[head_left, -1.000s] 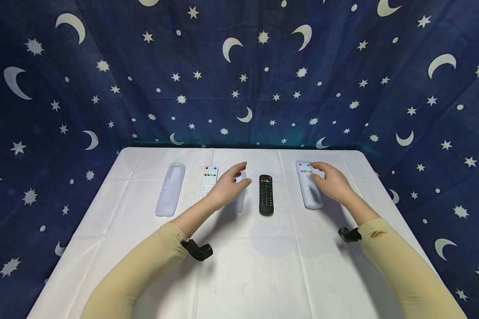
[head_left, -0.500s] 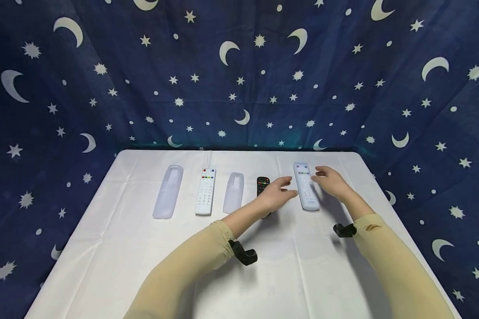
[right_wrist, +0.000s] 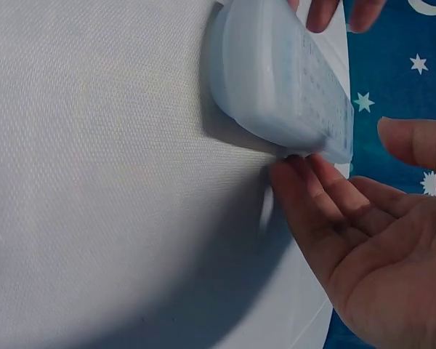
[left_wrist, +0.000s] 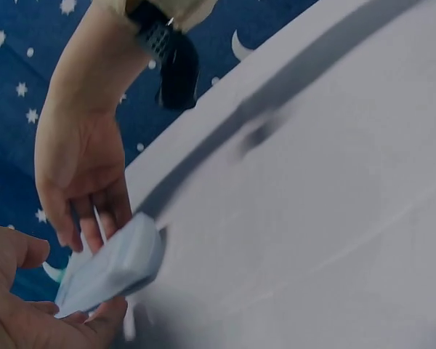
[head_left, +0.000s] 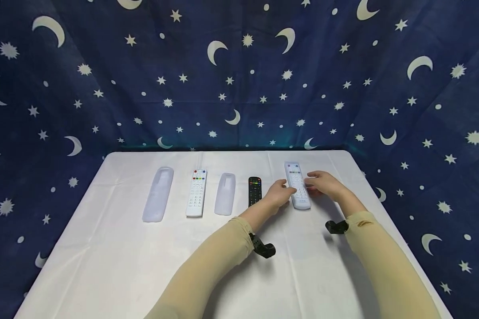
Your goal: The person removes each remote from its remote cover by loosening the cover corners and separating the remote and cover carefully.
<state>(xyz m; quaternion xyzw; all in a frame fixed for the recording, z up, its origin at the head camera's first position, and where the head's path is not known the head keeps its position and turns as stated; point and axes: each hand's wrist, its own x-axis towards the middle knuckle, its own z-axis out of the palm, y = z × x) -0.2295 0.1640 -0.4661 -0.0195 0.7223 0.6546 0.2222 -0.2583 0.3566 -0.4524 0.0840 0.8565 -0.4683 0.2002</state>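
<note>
Head view: a white remote control with small printed buttons, encased in a translucent bluish silicone sleeve [head_left: 297,186], lies right of centre on a white cloth-covered table [head_left: 100,261], between two bare hands. The left hand [head_left: 280,195] is at its left side and the right hand [head_left: 325,184] at its right; the hands are apart from each other. From the left of the frame towards the centre stand, in a row, a long empty translucent silicone sleeve [head_left: 158,195], an uncased white remote control with coloured top buttons [head_left: 196,193], a shorter translucent silicone sleeve [head_left: 225,195] and a black remote control [head_left: 254,189], its lower end hidden by the left arm. A dark blue curtain printed with pale moons and stars [head_left: 191,117] fills the upper frame. Left wrist view: the left hand, lower left, has its thumb raised away and its fingertips against the near lower edge of the cased remote; the right hand's loosely bent fingers reach down at the opposite edge. Right wrist view: the right hand's extended fingertips meet the cased remote's lower edge, upper centre, thumb well apart; the left hand's fingertips appear at the top.
</note>
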